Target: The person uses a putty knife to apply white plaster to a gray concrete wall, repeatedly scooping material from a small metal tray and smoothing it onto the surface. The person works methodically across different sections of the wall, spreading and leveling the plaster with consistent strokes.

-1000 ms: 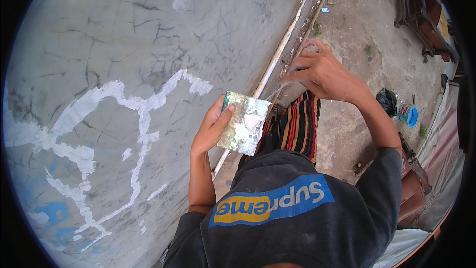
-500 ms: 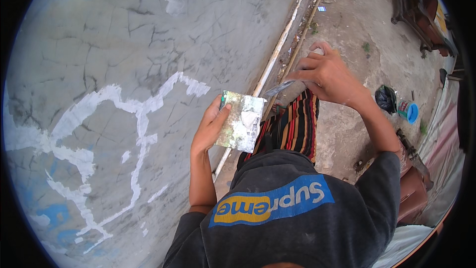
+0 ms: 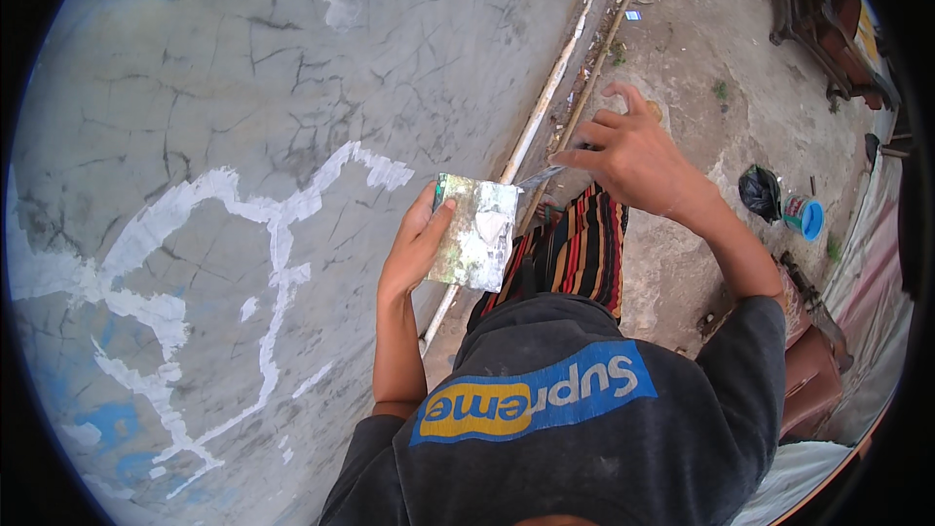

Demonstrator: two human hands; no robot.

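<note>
My left hand (image 3: 413,251) grips a flat, stained board (image 3: 466,255) by its left edge, the thumb lying on its face. A small lump of white putty (image 3: 491,226) sits on the board's right half. Between the fingers of my right hand (image 3: 638,161) is a putty knife (image 3: 542,176). Its thin blade points left, with its tip by the board's upper right corner; whether it touches cannot be made out. The handle is mostly hidden by the fingers. Left of both hands stands a grey cracked wall (image 3: 224,102) with white filler strips (image 3: 278,244) along some cracks.
A white pipe (image 3: 542,102) and a thinner pole (image 3: 606,49) run along the wall's foot. To the right, a black plastic bag (image 3: 758,193) and a blue-rimmed tub (image 3: 806,220) stand on the concrete floor (image 3: 691,58). Dark wooden furniture (image 3: 823,24) is at the far right.
My right hand has shifted slightly left, bringing the putty knife's blade nearer the board's corner. The board has tilted a little and risen slightly in my left hand.
</note>
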